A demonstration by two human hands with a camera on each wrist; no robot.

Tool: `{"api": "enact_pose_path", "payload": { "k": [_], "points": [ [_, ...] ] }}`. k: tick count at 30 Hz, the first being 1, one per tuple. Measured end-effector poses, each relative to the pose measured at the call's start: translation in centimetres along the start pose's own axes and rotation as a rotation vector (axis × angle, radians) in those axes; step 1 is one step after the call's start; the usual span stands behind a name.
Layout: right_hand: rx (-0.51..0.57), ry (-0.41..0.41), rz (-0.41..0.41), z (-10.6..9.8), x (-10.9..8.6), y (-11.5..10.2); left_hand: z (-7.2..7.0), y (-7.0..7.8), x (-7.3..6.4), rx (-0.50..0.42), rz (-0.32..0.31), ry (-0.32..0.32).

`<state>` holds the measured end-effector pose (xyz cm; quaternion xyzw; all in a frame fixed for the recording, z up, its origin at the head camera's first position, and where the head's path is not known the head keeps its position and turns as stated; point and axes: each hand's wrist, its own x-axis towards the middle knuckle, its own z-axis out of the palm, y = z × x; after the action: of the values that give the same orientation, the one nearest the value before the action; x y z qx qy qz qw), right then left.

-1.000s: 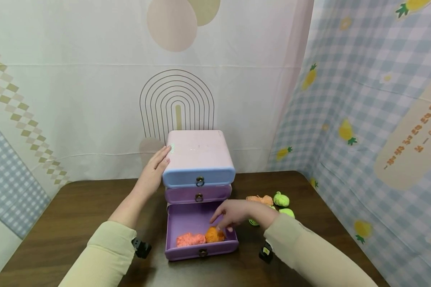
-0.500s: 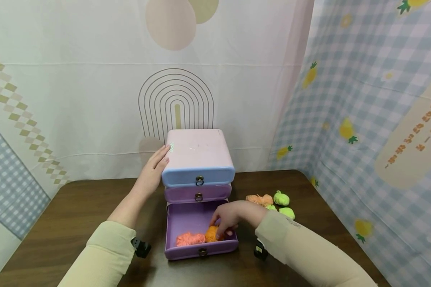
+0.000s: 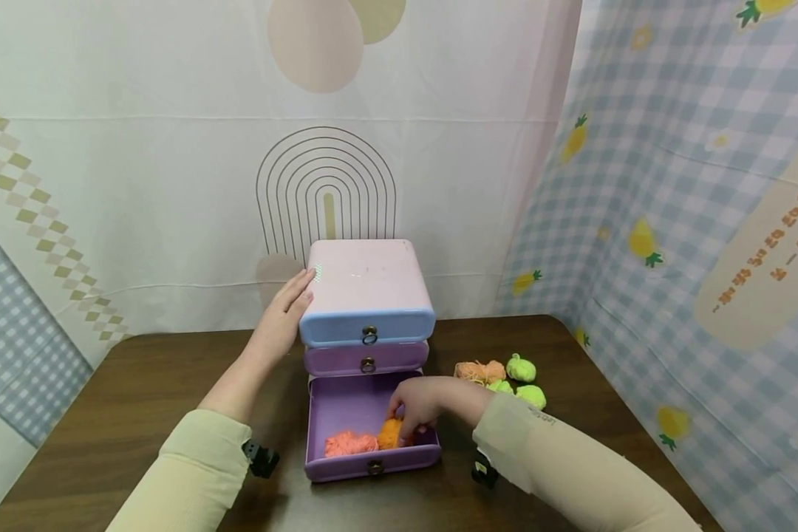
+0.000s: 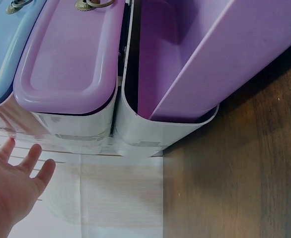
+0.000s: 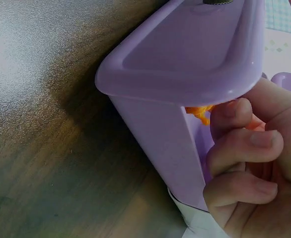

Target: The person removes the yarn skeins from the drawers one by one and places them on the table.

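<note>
My right hand reaches into the pulled-out bottom drawer, which is purple. Its thumb and forefinger pinch a ball of orange yarn near the drawer's right front corner; in the right wrist view the drawer front hides most of that orange yarn. A coral yarn bundle lies just left of it. Against the left side of the small drawer cabinet, which has a pink top, my left hand rests with its fingers straight. The left wrist view shows those fingers spread beside the cabinet.
Above the drawer are a closed purple drawer and a closed blue drawer, each with a ring pull. Peach yarn and several green yarn balls lie on the brown table to the right. Patterned cloth hangs behind.
My right hand has lowered onto the orange yarn, and its thumb and forefinger have closed around it. The left hand has stayed against the cabinet.
</note>
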<state>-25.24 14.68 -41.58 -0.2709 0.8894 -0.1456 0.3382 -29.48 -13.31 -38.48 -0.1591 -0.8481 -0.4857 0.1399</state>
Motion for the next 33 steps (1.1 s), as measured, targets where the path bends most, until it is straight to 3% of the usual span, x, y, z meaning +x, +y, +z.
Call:
{"api": "enact_pose_path", "payload": {
  "k": [8, 12, 20, 33],
  "points": [
    [0.006, -0.102, 0.015, -0.1, 0.2, -0.1, 0.0, -0.1, 0.0, -0.001, 0.003, 0.007],
    [-0.010, -0.108, 0.019, -0.1, 0.2, -0.1, 0.1, -0.1, 0.0, -0.006, 0.004, 0.004],
    [-0.009, 0.005, -0.052, 0.2, -0.1, 0.5, 0.0, 0.0, 0.0, -0.005, 0.000, 0.002],
    [0.103, 0.197, -0.155, 0.1, -0.6, 1.8, 0.1, 0.2, 0.0, -0.012, 0.002, 0.006]
  ]
}}
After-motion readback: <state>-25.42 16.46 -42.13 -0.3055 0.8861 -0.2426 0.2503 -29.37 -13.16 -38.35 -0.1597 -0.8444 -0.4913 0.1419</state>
